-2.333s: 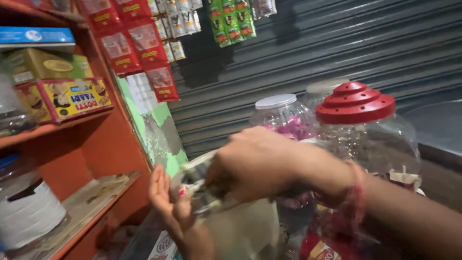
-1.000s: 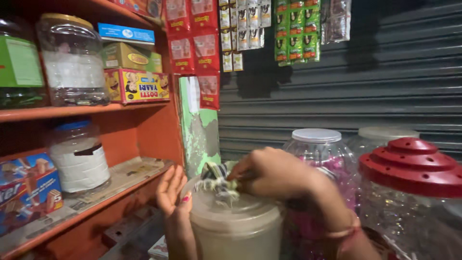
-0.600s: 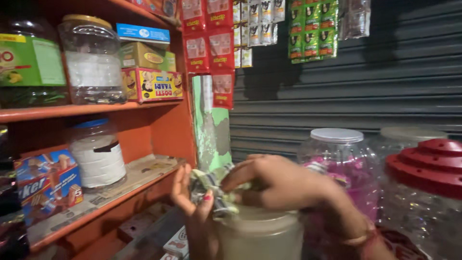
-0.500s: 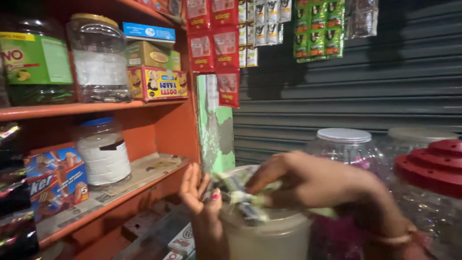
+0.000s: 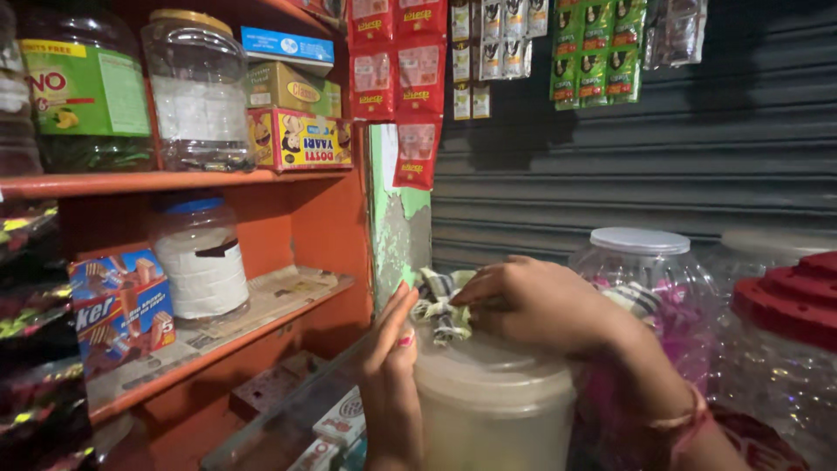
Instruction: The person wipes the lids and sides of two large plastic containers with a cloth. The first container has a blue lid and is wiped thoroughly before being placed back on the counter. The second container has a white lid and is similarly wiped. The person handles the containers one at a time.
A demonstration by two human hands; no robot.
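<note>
- Right hand, centre of frame: fingers curled together around a bunch of small twist-wrapped sweets in pale green-and-white wrappers, held at the mouth of a translucent whitish plastic jar in the lower centre.
- Left hand, just left of the jar: fingers straight and pressed together, palm flat against the jar's upper wall.
- Handling, judged: the sweets look light, small and loose, with slick crinkly wrappers that could slip out singly; a cupped, closed grasp around the whole bunch suits them better than a fingertip pinch. The jar appears thin-walled and slightly yielding, best steadied at its shoulder.
- Appearance: wrappers are striped pale green, white and dark, with twisted ends jutting from the grasp; the jar's contents cannot be told.
- Surroundings: clear plastic jar with a white lid holding pink sweets just right; red stepped lid at the right edge; orange wooden shelves at left; grey shutter behind.
</note>
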